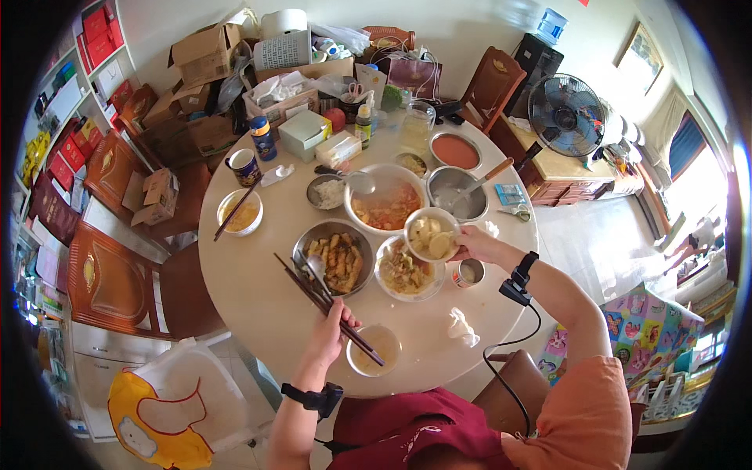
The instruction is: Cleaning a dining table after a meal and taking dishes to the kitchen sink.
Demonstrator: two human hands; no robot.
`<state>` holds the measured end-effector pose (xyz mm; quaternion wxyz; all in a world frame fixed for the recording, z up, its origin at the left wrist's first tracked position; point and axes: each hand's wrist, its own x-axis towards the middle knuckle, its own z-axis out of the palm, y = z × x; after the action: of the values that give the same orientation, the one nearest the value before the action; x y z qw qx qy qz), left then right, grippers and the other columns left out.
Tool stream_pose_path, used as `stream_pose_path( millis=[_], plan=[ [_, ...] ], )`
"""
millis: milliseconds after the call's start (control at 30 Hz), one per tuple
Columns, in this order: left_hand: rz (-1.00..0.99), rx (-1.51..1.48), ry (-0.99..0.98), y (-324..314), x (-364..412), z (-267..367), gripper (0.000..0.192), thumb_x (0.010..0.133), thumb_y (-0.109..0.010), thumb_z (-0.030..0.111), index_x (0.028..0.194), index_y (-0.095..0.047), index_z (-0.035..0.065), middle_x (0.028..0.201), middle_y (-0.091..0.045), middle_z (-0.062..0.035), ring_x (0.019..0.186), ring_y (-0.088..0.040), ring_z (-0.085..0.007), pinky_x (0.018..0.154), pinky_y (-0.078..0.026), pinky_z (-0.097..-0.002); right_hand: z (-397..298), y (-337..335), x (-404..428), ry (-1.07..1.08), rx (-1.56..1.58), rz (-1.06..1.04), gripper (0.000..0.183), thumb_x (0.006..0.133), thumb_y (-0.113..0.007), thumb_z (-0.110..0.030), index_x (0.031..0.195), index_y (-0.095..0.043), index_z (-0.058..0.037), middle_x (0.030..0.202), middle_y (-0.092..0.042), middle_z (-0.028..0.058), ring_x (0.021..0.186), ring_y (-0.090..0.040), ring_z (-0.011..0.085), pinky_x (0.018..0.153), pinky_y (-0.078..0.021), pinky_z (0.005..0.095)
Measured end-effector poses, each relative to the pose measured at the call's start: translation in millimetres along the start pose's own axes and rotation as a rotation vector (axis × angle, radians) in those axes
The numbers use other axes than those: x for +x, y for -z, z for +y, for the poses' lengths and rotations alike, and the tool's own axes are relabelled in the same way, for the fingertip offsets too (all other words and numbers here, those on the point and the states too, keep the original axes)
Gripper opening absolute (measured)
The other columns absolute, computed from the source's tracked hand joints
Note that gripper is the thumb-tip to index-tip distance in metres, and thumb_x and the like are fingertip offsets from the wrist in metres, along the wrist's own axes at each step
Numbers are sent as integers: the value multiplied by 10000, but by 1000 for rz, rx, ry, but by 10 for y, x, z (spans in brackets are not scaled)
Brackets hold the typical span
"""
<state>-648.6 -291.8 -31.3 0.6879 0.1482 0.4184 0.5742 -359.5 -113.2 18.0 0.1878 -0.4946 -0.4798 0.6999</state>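
Note:
My left hand (336,329) grips a bundle of dark chopsticks (296,283) slanting over the table. A metal spoon (317,267) lies close along them above the steel bowl of browned food pieces (343,264); whether my fingers hold it too, I cannot tell. Below the chopstick ends stands a white bowl (390,352) with some pale food or liquid. My right hand (473,244) holds the rim of a small bowl of pale chunks (432,234). That bowl is raised over the edge of a patterned dish of mixed food (405,282). An open can (468,273) stands just below my right hand.
Behind are a large basin of red stew (385,208), a steel pot (458,182) with a ladle, and a rice bowl (328,192). Left stands a bowl with chopsticks across it (241,218). Crumpled tissue (463,329) lies right. A cable (531,335) hangs from my right wrist.

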Motion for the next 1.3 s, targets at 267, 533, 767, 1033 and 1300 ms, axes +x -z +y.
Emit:
stream_pose_path(
  millis=[267,533,767,1033,1300],
  plan=[
    [-8,78,54,-210,263,-221,172,868,-453,240,790,-392,100,652,-401,4,599,-435,-119,632,-435,-314,500,1043,310,-98,-55,164,308,792,-406,-21,1085,-398,76,977,-533,186,782,-601,276,695,-530,320],
    [61,83,102,-257,500,-323,152,865,-453,218,785,-392,104,639,-406,0,587,-447,-126,608,-444,-321,636,1442,188,-158,102,131,330,784,-395,-19,1096,-372,82,998,-515,193,789,-600,285,724,-523,317],
    [-3,51,86,-630,740,-146,181,861,-465,228,767,-385,95,648,-392,-1,607,-434,-125,634,-434,-312,224,1307,55,-62,136,77,324,784,-380,-25,1091,-385,78,993,-525,182,809,-597,275,736,-513,324],
    [134,-85,-47,-144,654,80,155,853,-481,228,777,-424,105,636,-414,6,584,-444,-121,598,-438,-317,-548,33,992,20,207,-62,286,839,-400,-73,1080,-385,82,992,-522,194,801,-595,284,690,-533,332],
    [266,-171,-210,672,222,413,161,866,-457,210,758,-411,99,630,-406,2,576,-423,-126,596,-434,-325,-758,-1445,2146,-29,27,-270,262,792,-413,-26,1038,-411,65,869,-560,186,693,-612,271,602,-542,326]
  ],
)
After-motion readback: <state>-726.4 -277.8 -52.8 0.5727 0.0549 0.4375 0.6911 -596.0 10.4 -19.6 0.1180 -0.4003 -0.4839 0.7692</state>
